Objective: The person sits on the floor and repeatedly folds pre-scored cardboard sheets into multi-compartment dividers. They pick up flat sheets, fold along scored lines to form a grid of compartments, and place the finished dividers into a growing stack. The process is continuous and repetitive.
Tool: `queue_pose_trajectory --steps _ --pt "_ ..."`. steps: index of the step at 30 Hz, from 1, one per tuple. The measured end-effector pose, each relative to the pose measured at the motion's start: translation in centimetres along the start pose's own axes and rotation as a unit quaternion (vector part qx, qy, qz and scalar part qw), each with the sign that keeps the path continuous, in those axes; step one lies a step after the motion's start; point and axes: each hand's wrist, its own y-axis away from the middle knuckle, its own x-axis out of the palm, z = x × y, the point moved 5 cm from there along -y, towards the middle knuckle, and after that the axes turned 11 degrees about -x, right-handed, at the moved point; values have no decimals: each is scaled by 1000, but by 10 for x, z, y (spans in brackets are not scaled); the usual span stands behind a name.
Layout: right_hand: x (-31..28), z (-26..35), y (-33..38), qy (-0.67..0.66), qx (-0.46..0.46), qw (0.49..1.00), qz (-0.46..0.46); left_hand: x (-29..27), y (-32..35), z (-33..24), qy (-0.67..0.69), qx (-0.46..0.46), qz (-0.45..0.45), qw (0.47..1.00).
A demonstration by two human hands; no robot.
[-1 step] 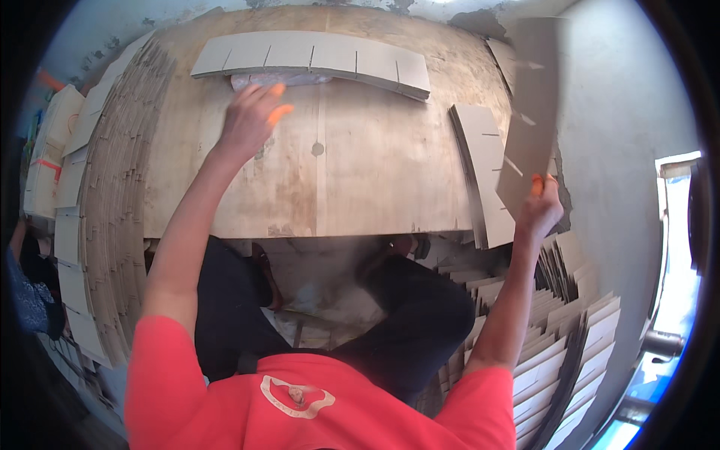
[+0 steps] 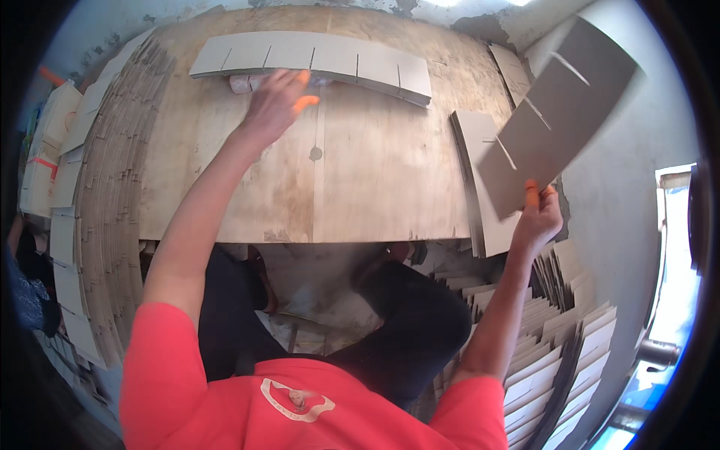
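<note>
In my right hand (image 2: 540,217) is a long grey cardboard strip (image 2: 562,112) with slots cut in one edge, gripped at its lower end and tilted up to the right. The strip overlaps the view of a pile of slotted strips (image 2: 480,180) at the table's right edge. My left hand (image 2: 276,109), open and slightly blurred, has its fingers apart just below the long stack of slotted cardboard strips (image 2: 315,56) across the far side. Under that stack lies a pinkish wrapped bundle (image 2: 241,84), partly hidden by the hand. Orange covers show on fingers of both hands.
The wooden table (image 2: 360,172) spans the middle. Dense rows of cardboard pieces (image 2: 112,195) line the left. More slotted pieces (image 2: 540,367) stand low on the right, close to a wall (image 2: 615,187). A person's patterned clothing (image 2: 30,300) shows at far left.
The strip in my right hand has swung from nearly upright to a slant, its top to the right and its lower end to the left. My left hand has shifted right and slightly farther away.
</note>
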Motion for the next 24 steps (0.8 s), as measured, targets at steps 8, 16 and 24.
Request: queue_pose_trajectory --steps 8,16,24 --pt "56 40 15 -416 127 898 -60 126 -83 -40 -133 23 114 984" --pt "107 32 23 -392 163 905 36 173 -86 -45 -338 181 92 919" --pt "113 36 25 -337 191 921 44 144 -101 -37 -67 174 41 982"
